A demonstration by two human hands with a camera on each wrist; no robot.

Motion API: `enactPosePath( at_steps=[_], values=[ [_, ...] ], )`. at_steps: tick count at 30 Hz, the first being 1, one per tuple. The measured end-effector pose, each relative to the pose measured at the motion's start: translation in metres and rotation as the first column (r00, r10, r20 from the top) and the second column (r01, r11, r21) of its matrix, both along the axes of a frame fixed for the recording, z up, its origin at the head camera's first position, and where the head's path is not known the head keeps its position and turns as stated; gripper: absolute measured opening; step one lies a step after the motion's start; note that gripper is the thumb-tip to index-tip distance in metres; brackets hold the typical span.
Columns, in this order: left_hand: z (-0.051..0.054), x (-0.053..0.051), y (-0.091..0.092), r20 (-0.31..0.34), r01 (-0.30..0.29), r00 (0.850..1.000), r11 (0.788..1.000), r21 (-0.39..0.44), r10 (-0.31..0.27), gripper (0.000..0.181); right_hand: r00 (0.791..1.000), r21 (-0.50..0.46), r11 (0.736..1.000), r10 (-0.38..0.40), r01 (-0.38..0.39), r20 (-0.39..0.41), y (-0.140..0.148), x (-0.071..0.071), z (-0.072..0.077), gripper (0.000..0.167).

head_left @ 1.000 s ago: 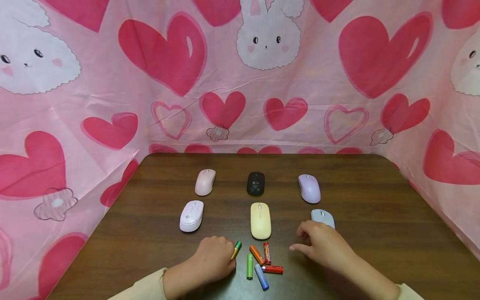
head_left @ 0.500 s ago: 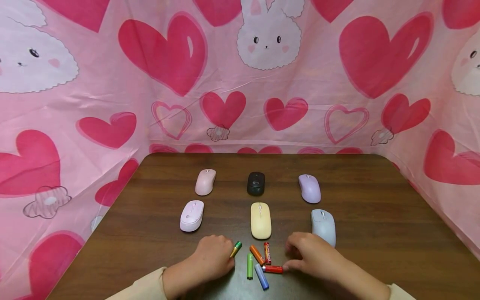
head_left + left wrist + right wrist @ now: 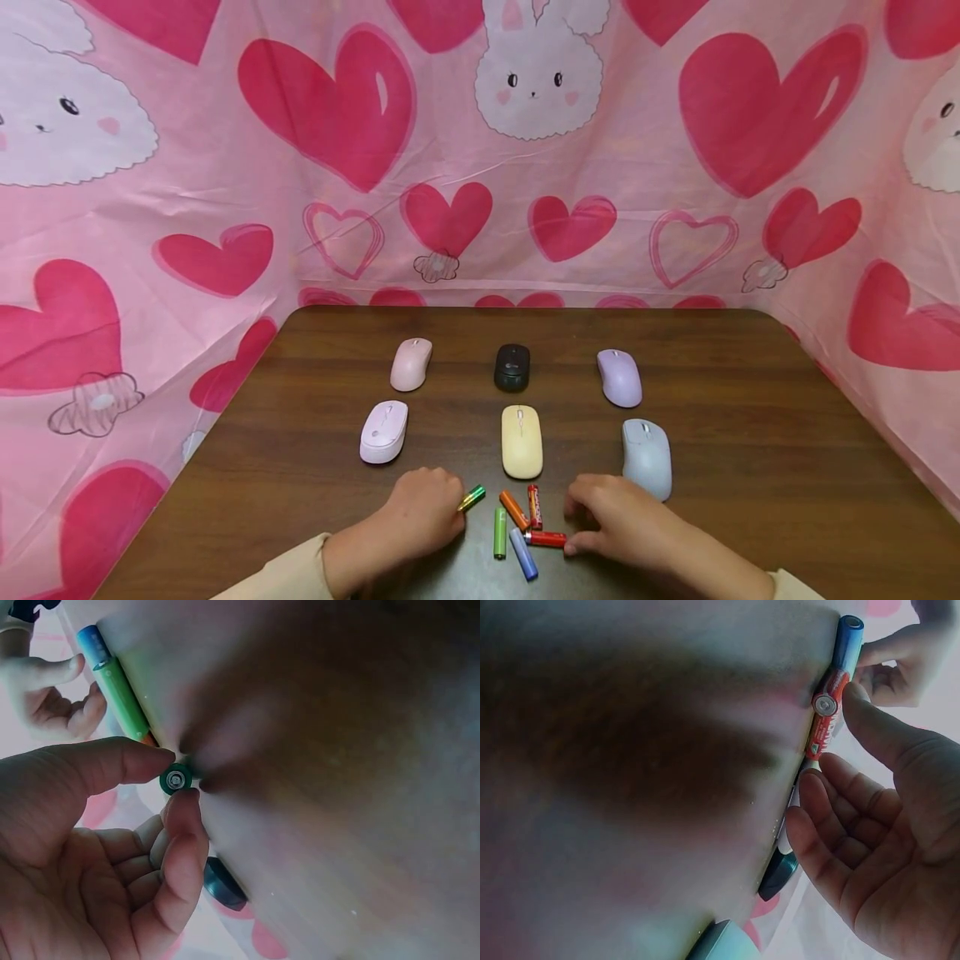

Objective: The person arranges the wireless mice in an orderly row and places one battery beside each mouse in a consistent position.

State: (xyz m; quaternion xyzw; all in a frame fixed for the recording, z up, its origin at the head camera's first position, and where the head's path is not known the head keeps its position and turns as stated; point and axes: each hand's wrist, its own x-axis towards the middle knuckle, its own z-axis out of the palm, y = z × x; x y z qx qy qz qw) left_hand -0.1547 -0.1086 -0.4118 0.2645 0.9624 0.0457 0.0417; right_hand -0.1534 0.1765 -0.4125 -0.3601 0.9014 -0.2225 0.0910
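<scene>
My left hand (image 3: pixel 425 510) pinches a green-and-gold battery (image 3: pixel 472 497) between thumb and fingers; the left wrist view shows the battery's end (image 3: pixel 175 779) at the fingertips. To its right on the table lie a light green battery (image 3: pixel 500 533), an orange one (image 3: pixel 514 509), a blue one (image 3: pixel 523 554) and two red ones, one upright in the view (image 3: pixel 535 506) and one sideways (image 3: pixel 547 539). My right hand (image 3: pixel 626 521) is beside the sideways red battery, thumb near its end, fingers apart and loosely bent, holding nothing; the right wrist view shows this hand (image 3: pixel 885 817) too.
Behind the batteries stand computer mice in two rows: white (image 3: pixel 384 432), yellow (image 3: pixel 521 442) and grey-blue (image 3: pixel 647 458) in front, pink (image 3: pixel 411 364), black (image 3: pixel 512 367) and lilac (image 3: pixel 619 377) behind. A pink cloth with hearts (image 3: pixel 570 167) surrounds the brown table (image 3: pixel 750 433).
My right hand has moved left and toward me, from the grey-blue mouse to the sideways red battery. The green-and-gold battery in my left hand has tilted further over.
</scene>
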Motion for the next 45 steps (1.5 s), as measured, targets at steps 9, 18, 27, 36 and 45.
enactPosePath(
  at_steps=[9,18,27,36,45],
  values=[
    [0.002,-0.002,-0.006,-0.056,0.031,0.998,0.999,0.043,-0.029,0.030,1.000,0.021,0.999,0.024,-0.024,0.003,-0.002,0.000,-0.001,0.029],
    [0.003,-0.004,-0.009,-0.076,0.048,0.996,0.996,0.070,-0.043,0.031,0.999,0.041,0.999,0.029,-0.030,0.026,-0.004,0.001,0.000,0.027],
    [0.008,-0.006,-0.016,-0.089,0.047,0.995,0.989,0.139,-0.035,0.033,0.998,0.035,0.999,0.032,-0.034,0.047,-0.005,0.000,0.001,0.026],
    [0.015,-0.015,-0.027,-0.126,0.107,0.989,0.971,0.213,-0.081,0.031,0.999,0.059,0.998,0.035,-0.038,0.042,-0.006,0.001,0.003,0.024],
    [0.027,-0.026,-0.042,-0.173,0.087,0.984,0.959,0.271,-0.040,0.021,0.999,0.093,0.995,0.043,-0.045,0.024,-0.008,0.002,0.003,0.023]
  ],
)
